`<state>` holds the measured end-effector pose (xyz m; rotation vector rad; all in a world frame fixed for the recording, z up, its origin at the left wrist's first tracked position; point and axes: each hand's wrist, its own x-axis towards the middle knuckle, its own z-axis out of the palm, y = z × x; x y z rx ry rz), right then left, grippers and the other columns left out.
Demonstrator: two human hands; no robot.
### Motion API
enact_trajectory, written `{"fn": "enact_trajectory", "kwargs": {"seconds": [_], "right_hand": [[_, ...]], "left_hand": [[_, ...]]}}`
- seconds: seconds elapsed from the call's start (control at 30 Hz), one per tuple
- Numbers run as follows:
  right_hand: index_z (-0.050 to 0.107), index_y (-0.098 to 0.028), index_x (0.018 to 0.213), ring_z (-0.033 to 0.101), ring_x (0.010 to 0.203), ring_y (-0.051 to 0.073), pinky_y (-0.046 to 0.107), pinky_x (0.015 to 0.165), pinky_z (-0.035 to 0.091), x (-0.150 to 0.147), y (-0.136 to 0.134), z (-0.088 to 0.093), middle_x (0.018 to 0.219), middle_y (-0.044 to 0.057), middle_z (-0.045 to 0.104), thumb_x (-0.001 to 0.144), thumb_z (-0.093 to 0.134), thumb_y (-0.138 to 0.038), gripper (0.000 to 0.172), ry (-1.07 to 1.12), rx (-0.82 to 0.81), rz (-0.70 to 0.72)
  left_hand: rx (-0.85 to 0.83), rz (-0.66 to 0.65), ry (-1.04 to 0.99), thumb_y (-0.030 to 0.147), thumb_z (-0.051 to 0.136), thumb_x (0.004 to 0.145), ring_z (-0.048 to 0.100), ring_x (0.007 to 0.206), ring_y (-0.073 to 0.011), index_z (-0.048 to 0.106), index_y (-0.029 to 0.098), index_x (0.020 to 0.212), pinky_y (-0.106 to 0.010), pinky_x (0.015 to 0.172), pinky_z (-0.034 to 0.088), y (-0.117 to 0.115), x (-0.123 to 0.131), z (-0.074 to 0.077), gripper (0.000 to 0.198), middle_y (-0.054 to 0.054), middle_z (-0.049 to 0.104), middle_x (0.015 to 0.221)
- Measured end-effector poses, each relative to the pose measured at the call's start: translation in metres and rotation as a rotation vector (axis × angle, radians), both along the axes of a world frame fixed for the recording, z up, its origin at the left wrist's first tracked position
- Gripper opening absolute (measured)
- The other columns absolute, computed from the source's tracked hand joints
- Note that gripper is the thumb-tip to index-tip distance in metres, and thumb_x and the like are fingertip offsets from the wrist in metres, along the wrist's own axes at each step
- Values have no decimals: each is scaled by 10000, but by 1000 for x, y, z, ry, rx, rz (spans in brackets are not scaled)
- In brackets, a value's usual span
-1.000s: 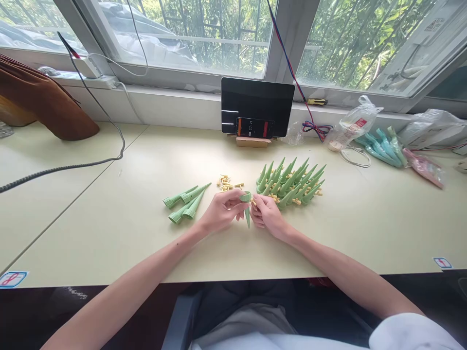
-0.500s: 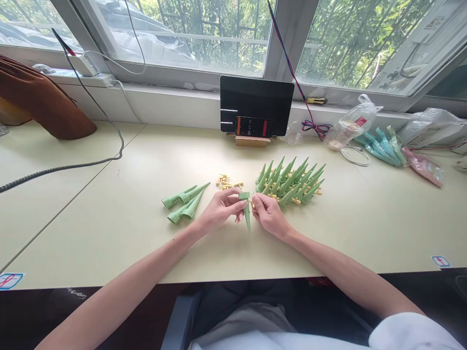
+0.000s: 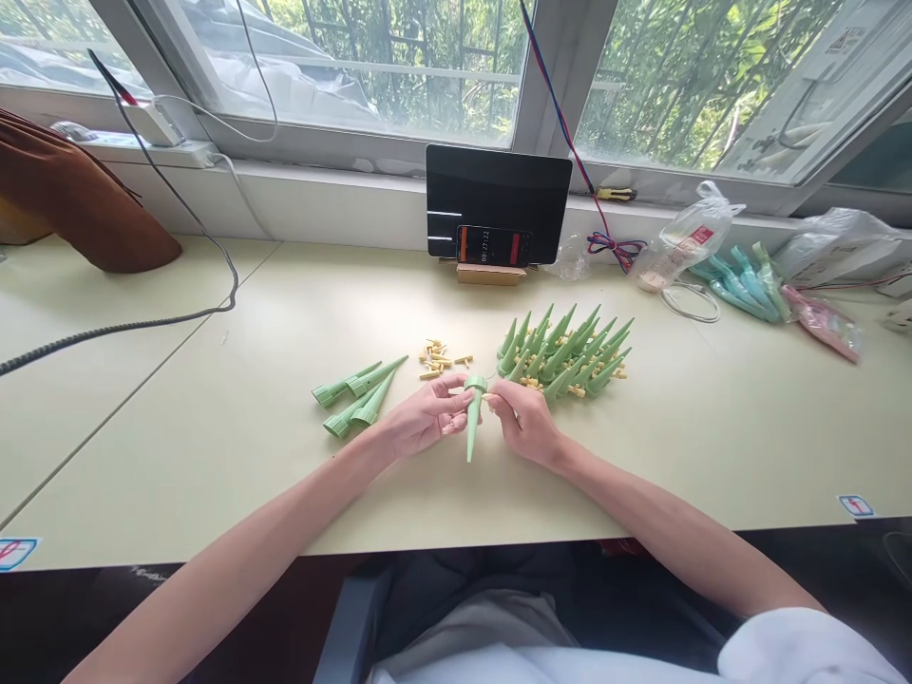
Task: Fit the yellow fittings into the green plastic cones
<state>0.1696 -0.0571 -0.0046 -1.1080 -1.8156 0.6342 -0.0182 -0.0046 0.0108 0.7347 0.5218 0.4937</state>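
Observation:
Pinched in the fingers of my left hand is a green watering spike, its ribbed collar up and its point towards me. My right hand is closed on a small yellow valve at the spike's right side, just below the collar. Whether the valve sits in the spike, I cannot tell. Left of my hands lie several loose green spikes. Beyond my left fingers is a small pile of yellow valves. Behind my right hand stands a dense group of green spikes with yellow valves.
A phone showing a timer leans on a black tablet at the back. Plastic bags and wrapped blue items lie at the back right. A black cable crosses the left side.
The held spike has turned, its point swinging a little left. My right hand and the yellow valve have shifted slightly down along the spike's side. The view has moved slightly.

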Motion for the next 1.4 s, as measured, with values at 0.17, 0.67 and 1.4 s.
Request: {"fn": "enact_trajectory", "kwargs": {"seconds": [0.17,0.67,1.4], "right_hand": [[414,-221,673,352,552,142,275,592,313,-1,-2,-2,626,-6,432,1000,364,-482,422,10,-4,-16],[384,-225,663,334,482,119,272,484,278,-7,-5,-1,550,-33,382,984,393,-555,461,265,-259,-53],[368,-226,660,289,458,101,257,435,245,-9,-4,1,544,-54,315,965,439,-561,459,423,-397,10]], "left_hand": [[90,2,25,271,832,735,530,422,-49,577,155,924,-142,401,373,0,0,-1,338,-3,647,644],[750,186,151,333,716,845,595,504,-107,627,148,924,-245,518,507,-11,7,5,220,-3,634,646],[725,160,190,336,699,861,592,491,-110,627,141,958,-242,515,504,-11,7,3,229,4,630,610]]}}
